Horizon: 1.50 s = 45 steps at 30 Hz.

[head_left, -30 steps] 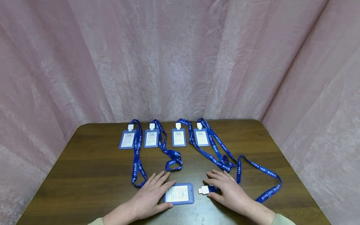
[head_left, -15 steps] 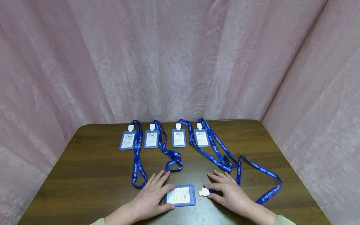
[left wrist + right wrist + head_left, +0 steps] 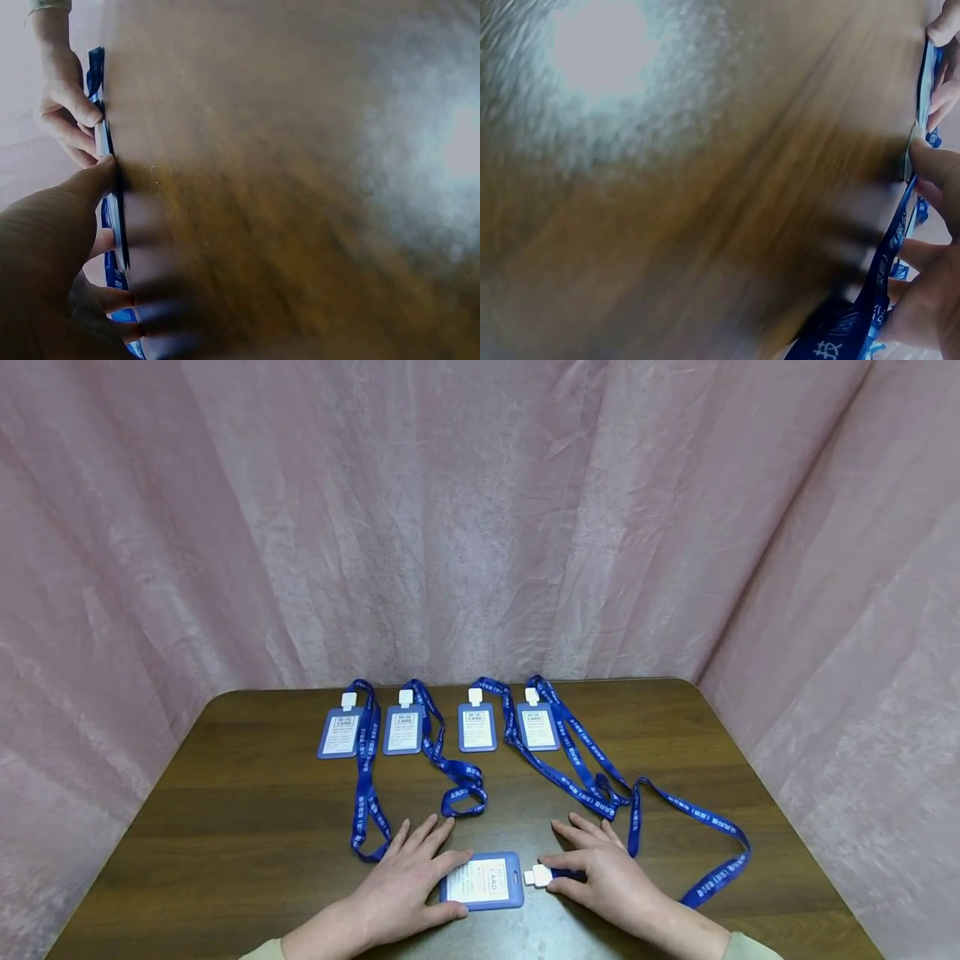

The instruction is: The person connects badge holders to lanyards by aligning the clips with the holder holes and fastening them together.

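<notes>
In the head view a blue-framed ID badge holder (image 3: 493, 885) lies sideways on the table, its slotted end toward the right. My left hand (image 3: 401, 885) holds it by its long edges between thumb and index finger, the other fingers spread on the tabletop. Just right of the slot sits the white clip (image 3: 537, 877) of a blue lanyard, a small gap between them. My right hand (image 3: 618, 878) pinches this clip's strap end between thumb and index finger. From there the lanyard strap (image 3: 708, 817) loops out to the right. Both wrist views show the hands low along the table surface.
Several finished-looking badges stand in a row at the back, such as the leftmost badge (image 3: 340, 735) and the rightmost badge (image 3: 537, 727), each with a white clip. Their blue lanyards (image 3: 365, 785) trail forward. A pink curtain (image 3: 480, 527) hangs behind the wooden table (image 3: 247, 810).
The badge holder and left hand have shifted slightly right. My right hand has brought the white clip a little left, closer to the holder's slot. The row at the back stays put.
</notes>
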### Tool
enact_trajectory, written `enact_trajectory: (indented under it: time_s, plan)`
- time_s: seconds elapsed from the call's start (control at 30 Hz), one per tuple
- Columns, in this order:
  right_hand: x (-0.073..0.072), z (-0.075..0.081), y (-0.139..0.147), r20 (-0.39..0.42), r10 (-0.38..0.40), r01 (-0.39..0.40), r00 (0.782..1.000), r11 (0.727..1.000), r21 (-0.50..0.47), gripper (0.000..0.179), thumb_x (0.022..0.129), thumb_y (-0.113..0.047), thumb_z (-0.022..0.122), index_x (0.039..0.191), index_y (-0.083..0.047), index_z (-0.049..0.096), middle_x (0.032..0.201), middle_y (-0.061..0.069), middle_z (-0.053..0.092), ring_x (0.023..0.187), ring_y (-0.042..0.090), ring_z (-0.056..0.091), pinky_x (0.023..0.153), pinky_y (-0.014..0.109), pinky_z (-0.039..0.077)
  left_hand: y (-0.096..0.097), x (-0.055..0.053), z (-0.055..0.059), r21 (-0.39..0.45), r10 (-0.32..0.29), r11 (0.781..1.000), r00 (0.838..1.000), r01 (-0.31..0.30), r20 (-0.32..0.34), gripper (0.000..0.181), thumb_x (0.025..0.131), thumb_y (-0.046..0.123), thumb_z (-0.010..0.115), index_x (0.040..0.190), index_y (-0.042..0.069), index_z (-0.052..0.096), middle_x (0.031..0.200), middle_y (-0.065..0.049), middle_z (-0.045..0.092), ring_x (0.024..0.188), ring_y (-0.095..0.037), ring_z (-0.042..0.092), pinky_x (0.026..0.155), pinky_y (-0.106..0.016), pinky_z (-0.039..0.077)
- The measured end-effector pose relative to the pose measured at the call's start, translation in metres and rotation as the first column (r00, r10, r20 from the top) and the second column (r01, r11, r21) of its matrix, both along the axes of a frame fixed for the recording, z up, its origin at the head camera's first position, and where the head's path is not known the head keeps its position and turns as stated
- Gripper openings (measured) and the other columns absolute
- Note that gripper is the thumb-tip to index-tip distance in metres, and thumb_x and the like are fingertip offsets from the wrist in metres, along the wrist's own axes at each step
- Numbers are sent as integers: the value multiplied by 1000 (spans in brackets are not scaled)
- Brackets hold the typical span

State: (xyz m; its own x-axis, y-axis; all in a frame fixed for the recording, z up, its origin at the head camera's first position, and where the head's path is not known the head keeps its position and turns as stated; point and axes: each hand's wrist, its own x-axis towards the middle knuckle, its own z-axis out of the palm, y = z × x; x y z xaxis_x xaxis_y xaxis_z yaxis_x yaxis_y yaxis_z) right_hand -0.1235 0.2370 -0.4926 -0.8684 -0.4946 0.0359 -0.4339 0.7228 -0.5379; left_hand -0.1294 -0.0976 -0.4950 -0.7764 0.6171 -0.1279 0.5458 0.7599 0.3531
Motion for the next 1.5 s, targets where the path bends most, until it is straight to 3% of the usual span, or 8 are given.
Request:
enact_trajectory:
  time_s: [0.47, 0.9, 1.5]
  plan:
    - [2, 3, -6, -5, -25, 25, 1000, 1000, 1, 29, 89, -33, 81, 118, -31, 80, 150, 12, 54, 145, 47, 34, 107, 82, 14, 1, 0, 0, -5, 8, 1000, 1000, -8, 10, 72, 91, 77, 53, 151, 37, 51, 167, -12, 27, 153, -40, 20, 116, -71, 13]
    - [3, -1, -10, -43, -34, 33, 998, 999, -31, 31, 86, -35, 83, 117, -30, 80, 149, 11, 55, 145, 42, 37, 107, 82, 13, 2, 3, -1, 54, 45, 997, 997, -48, 57, 69, 90, 74, 57, 149, 37, 54, 168, -12, 23, 154, -41, 14, 118, -70, 5]
    - [4, -5, -11, -36, -59, 57, 998, 996, -62, 31, 84, -33, 85, 114, -26, 81, 149, 11, 55, 145, 40, 38, 110, 79, 12, 4, 6, -5, 68, 48, 996, 999, -50, 21, 70, 91, 72, 58, 149, 33, 54, 168, -14, 21, 154, -40, 14, 118, -69, 3]
